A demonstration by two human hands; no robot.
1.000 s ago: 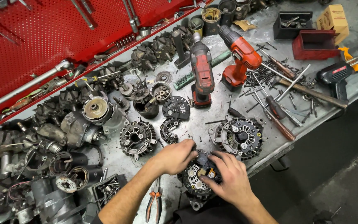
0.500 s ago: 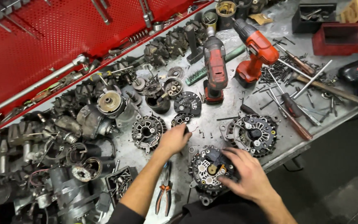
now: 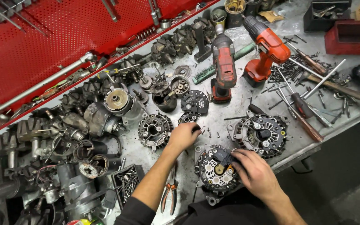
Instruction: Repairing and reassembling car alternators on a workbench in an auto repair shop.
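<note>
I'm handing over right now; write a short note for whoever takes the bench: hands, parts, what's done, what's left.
Left hand: reaching over loose small screws on the grey metal bench; whether it grips one is hidden.
Right hand: resting on the round silver alternator with a black rear part at the bench's near edge, fingers on that black part.
Nearby: orange-handled pliers below the left forearm; a second alternator to the right.
Done: the black part sits on the alternator.
Left: probably fastening it; no screws visibly fitted.
</note>
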